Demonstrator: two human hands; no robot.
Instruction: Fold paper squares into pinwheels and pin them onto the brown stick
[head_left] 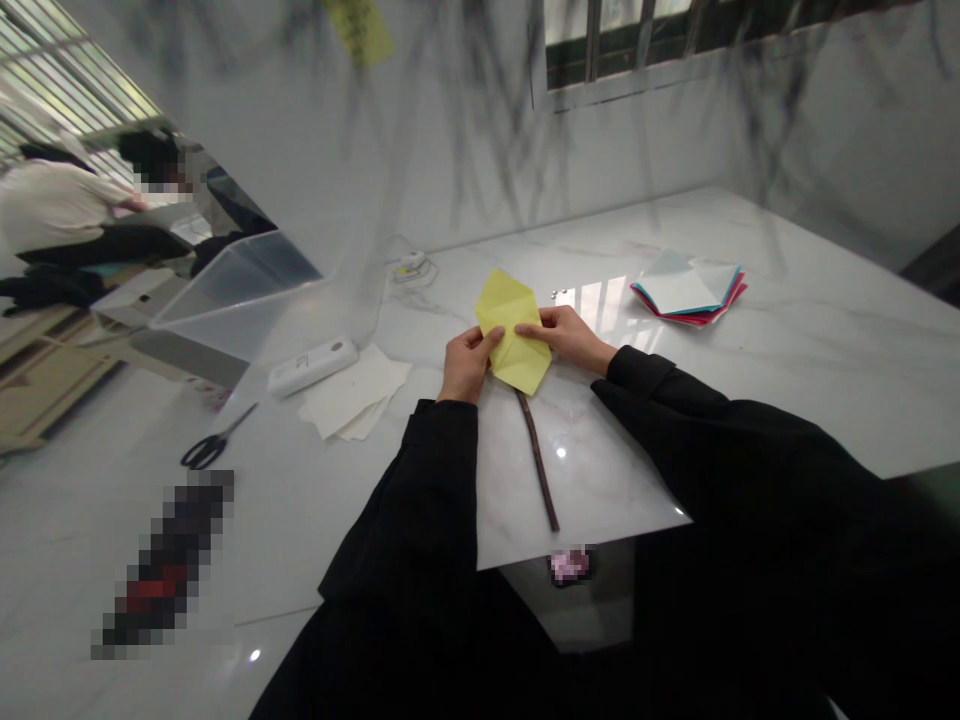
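Both hands pinch the yellow paper (513, 335) just above the white table (787, 330): left hand (465, 362) on its left edge, right hand (566, 335) on its right. A hard tug could tear the paper or spoil the fold.

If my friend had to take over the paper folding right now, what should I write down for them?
Left hand: pinches the left edge of the partly folded yellow paper sheet.
Right hand: holds the sheet's right side, thumb on top.
The sheet is raised just over the white marble table, with a thin dark brown stick lying below it.
Nearby: stack of coloured paper squares to the right; cream paper sheets, a white rectangular box and black-handled scissors to the left.
Done: several folds show in the sheet.
Left: the shape looks unfinished; stick and scissors lie untouched.
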